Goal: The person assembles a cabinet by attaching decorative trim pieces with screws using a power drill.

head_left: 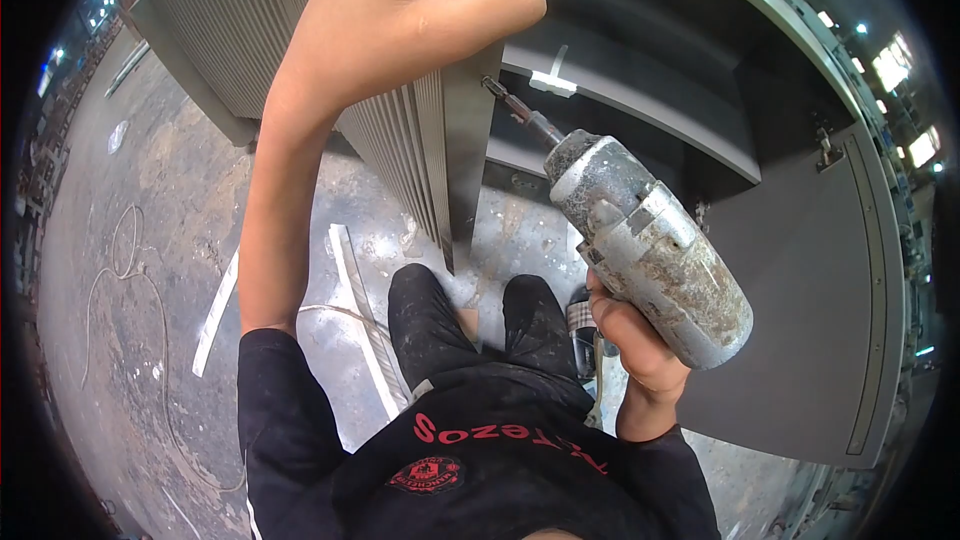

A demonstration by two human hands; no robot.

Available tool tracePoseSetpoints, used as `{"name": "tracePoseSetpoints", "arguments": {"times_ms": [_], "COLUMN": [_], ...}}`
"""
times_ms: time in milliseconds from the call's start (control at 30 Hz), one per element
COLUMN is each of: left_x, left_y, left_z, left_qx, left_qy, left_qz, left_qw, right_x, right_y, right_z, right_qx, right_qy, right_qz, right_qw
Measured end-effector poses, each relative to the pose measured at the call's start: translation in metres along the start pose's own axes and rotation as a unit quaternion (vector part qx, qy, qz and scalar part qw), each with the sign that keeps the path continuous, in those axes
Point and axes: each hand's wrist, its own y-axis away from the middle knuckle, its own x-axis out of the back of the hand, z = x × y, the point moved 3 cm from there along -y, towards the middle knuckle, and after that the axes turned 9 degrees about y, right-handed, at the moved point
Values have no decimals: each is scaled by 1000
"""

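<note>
- Holds the big, dirty power driver (650, 240) right of the middle of the frame, with the right grip (640, 345) wrapped around its handle.
- Points the bit (515, 108) up and left, with the tip right at the narrow edge of the ribbed panel (400, 160); can't say if touching.
- Lays the left grip (420, 10) over the top of that panel, at the top middle, with the thumb stretched right; can't say how tight, with most fingers hidden.
- Just right of the bit's tip, shows white tape (553, 83) inside the dark gray cabinet (650, 110).
- At the right, shows a flat gray door (800, 280), swung open.
- At the upper left, shows more ribbed board (215, 30).
- At the lower left, shows two white strips (360, 310) and a thin cord (164, 360) on the spotty floor (120, 340).
- At the lower middle, shows black pants (425, 320) below the panel.
</note>
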Motion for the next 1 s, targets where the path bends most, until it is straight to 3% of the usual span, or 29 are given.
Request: {"name": "tracePoseSetpoints", "arguments": {"times_ms": [167, 367, 433, 467, 533, 667, 733, 800, 867, 1000], "left_x": [-3, -4, -5, -3, -3, -5, -6, -2, 1, -3], "left_y": [0, -1, -3, -2, -2, 2, -1, -4, -6, -2], "left_z": [-8, -19, -13, -4, 0, -12, -5, 4, 6, -6], "left_qx": [-11, 5, 3, 7, -1, -16, -4, 17, 50, 57], "left_qy": [-36, 2, 2, -3, -22, -55, -35, 0, 11, -58], "left_qz": [3, -3, -3, -5, -7, -4, -14, -41, -72, -79], "left_qw": [999, 1000, 1000, 1000, 1000, 998, 999, 999, 996, 994], "right_x": [1, -2, -1, 0, -1, -9, -8, -9, -14, -41], "right_y": [2, 3, 3, 2, 2, 12, 18, 25, 30, 70], "right_z": [3, 5, 5, 6, 6, 8, 12, 16, 26, 47], "right_qx": [67, -112, -76, -10, -1, -199, -229, -208, -155, -112], "right_qy": [53, -127, -88, -26, -30, -173, -182, -189, -150, -148], "right_qz": [36, 14, 6, 13, 13, -5, 14, 58, 46, 35], "right_qw": [996, 985, 993, 1000, 999, 965, 956, 958, 975, 982]}}
